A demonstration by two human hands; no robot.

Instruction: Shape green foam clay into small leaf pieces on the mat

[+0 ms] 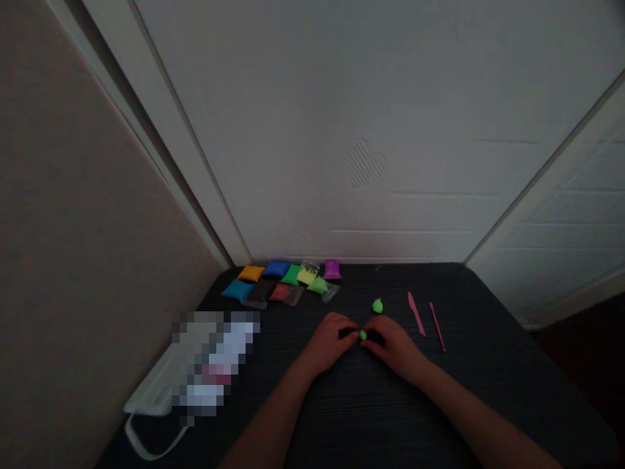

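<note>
A small bright green piece of modelling clay (363, 335) sits at the fingertips of both hands, just above or on the dark table. My left hand (328, 344) comes in from the left, its thumb and forefinger closed on one side of the piece. From the other side my right hand (396, 346) pinches the same piece between thumb and forefinger. Just beyond the hands lies a larger green clay lump (377, 305) with a small point on top. Whether the piece touches the tabletop, I cannot tell.
To the right lie a pink plastic knife (416, 314) and a thin pink modelling stick (437, 327). Several coloured clay packets, among them a purple one (333, 270), lie at the back left. A whitish, partly blurred item with a strap (151, 391) rests at the table's left edge.
</note>
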